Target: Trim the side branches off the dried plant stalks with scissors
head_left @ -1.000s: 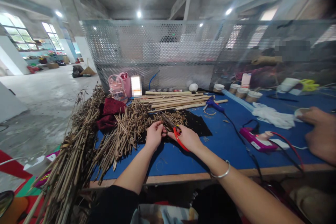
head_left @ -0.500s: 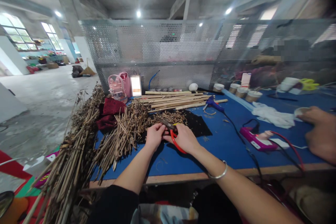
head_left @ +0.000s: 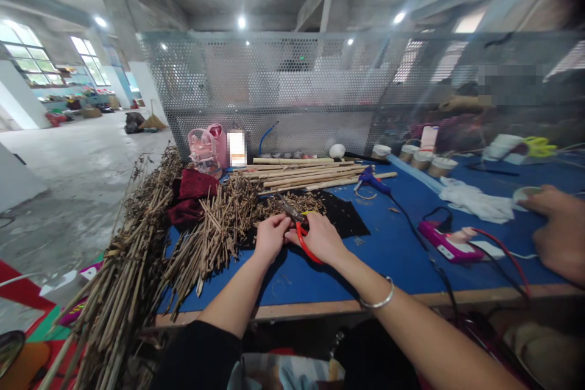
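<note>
My right hand (head_left: 322, 236) is closed around the red handles of a pair of pruning shears (head_left: 297, 219), whose dark blades point up and left. Close beside it, my left hand (head_left: 272, 234) is pinched near the blades; what its fingers hold is too small to make out. Just beyond both hands lies a heap of dry brown plant clippings (head_left: 313, 202) on a black cloth (head_left: 347, 216). Left of my left hand sits a pile of cut dried stalks (head_left: 214, 225) with seed heads.
A tall bundle of dried stalks (head_left: 114, 262) leans at the table's left edge. Pale sticks (head_left: 311, 177) lie behind the clippings, near a blue glue gun (head_left: 372, 183). A purple power strip (head_left: 450, 244) with cords is right. Another person's hand (head_left: 560, 231) is at far right.
The shears' blades have parted and tilted slightly more upward. Both hands stay close together over the same spot, with only small shifts.
</note>
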`<act>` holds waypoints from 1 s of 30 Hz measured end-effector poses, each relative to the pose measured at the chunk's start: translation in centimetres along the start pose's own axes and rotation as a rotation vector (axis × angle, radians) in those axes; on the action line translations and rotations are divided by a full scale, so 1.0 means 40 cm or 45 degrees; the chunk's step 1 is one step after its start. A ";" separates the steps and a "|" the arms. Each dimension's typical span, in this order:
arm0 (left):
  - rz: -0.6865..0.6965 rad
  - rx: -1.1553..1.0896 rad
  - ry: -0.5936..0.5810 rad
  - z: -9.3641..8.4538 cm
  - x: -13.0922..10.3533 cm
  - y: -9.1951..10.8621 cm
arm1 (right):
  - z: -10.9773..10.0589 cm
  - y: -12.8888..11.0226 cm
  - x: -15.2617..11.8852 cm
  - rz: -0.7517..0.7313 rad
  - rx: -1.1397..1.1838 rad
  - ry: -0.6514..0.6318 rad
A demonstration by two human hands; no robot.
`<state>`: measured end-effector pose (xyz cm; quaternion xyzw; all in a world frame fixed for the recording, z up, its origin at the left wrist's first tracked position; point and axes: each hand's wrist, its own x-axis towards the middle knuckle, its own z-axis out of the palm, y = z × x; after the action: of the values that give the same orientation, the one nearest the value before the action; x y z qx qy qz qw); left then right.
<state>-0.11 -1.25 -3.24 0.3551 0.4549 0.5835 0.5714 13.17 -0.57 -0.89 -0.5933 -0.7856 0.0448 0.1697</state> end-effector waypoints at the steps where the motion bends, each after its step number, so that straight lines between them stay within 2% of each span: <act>1: 0.014 0.015 0.001 -0.001 0.000 -0.002 | 0.000 -0.002 0.001 0.000 -0.006 0.002; 8: 0.104 0.092 0.028 -0.011 0.015 -0.021 | 0.005 0.001 0.004 0.090 0.028 -0.133; 13: 0.047 0.113 0.067 -0.009 0.016 -0.021 | 0.007 0.009 0.004 0.142 0.050 -0.213; 16: 0.024 0.087 0.118 -0.006 0.013 -0.015 | 0.006 0.008 -0.001 0.113 0.090 -0.192; 22: 0.108 0.122 0.063 -0.007 0.008 -0.010 | 0.011 0.001 -0.007 -0.003 0.118 -0.067; 26: 0.087 0.102 0.023 -0.009 0.011 -0.015 | 0.013 -0.005 -0.006 0.070 0.079 -0.129; 30: 0.091 0.087 0.073 -0.010 0.017 -0.021 | 0.011 -0.005 -0.003 0.123 0.025 -0.193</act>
<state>-0.24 -0.67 -4.25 0.3736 0.4778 0.5975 0.5246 12.87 -0.67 -1.26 -0.6238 -0.7661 0.1054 0.1131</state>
